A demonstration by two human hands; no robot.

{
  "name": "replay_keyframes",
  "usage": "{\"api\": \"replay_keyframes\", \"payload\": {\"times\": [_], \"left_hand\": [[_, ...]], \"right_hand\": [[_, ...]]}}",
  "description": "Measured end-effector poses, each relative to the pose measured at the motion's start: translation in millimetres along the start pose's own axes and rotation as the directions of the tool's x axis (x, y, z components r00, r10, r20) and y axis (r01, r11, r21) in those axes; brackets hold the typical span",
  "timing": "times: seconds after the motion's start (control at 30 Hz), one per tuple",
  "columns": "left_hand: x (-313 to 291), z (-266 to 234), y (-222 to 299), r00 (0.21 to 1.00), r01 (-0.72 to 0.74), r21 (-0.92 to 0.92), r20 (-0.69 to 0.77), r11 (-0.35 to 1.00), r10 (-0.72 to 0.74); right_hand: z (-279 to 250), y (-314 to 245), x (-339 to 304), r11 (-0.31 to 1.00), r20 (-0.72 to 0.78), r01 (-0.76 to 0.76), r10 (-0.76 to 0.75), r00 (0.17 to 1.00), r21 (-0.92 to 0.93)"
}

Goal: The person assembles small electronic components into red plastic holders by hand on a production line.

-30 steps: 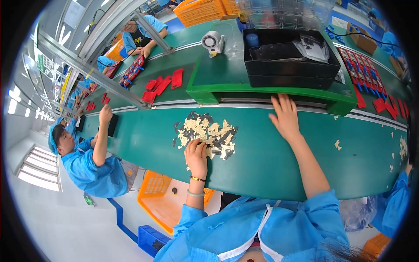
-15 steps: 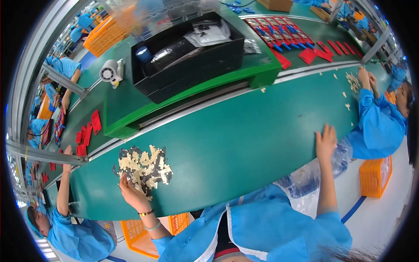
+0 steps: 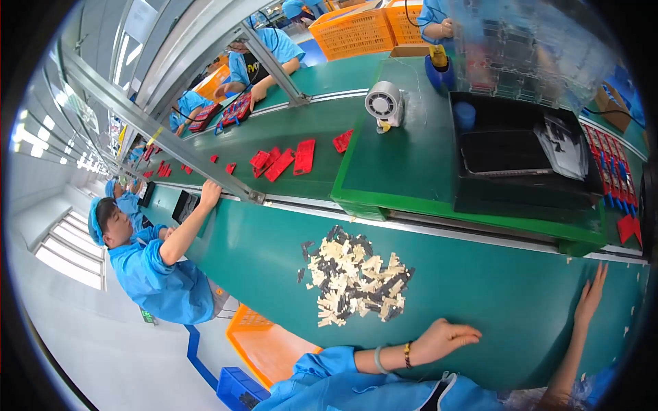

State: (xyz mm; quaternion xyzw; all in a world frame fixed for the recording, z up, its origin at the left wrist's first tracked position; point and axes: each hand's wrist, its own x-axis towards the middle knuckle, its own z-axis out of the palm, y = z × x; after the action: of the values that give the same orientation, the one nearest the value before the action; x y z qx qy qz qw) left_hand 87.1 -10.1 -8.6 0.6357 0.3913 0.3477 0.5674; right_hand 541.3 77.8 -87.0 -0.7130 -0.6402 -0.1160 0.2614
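Observation:
A heap of small cream and dark grey or black flat pieces lies on the green work table. To the right of the heap, over the table's near side, is my left hand, a beaded bracelet and a pale bangle on its wrist. Its fingers are bent and pressed together; whatever they may hold is hidden. Farther right, my right hand reaches toward the table's far edge, fingers stretched out, with nothing visible in it. A few tiny pale pieces are scattered beyond it at the right rim.
A black bin stands on a raised green-edged platform behind the table, beside a small white fan. Red flat parts lie on the line behind. A co-worker is at left. Orange and blue crates stand below.
The view has turned left, bringing the heap toward the middle. My left hand has left the heap's edge and its fingers have come together. My right hand has moved toward the far edge, still outstretched.

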Motion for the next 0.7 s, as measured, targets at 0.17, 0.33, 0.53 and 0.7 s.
{"api": "replay_keyframes", "payload": {"times": [0.17,0.33,0.53,0.7], "left_hand": [[8,6,-17,0.993,-0.086,-0.116,-0.085,0.989,0.077],[10,2,-28,0.993,-0.116,-0.226,-0.010,0.967,0.117],[7,3,-20,0.998,-0.060,-0.168,-0.042,0.984,0.054],[14,-16,-22,1.000,-0.007,-0.246,-0.021,0.969,0.002]], "right_hand": [[56,61,78,0.999,0.036,-0.034,0.033,0.999,0.029],[99,140,96,0.906,0.194,-0.288,0.237,0.952,0.309],[91,125,100,0.985,0.091,-0.091,0.078,0.993,0.149],[64,86,66,0.964,-0.036,0.119,-0.131,0.991,-0.238]]}}
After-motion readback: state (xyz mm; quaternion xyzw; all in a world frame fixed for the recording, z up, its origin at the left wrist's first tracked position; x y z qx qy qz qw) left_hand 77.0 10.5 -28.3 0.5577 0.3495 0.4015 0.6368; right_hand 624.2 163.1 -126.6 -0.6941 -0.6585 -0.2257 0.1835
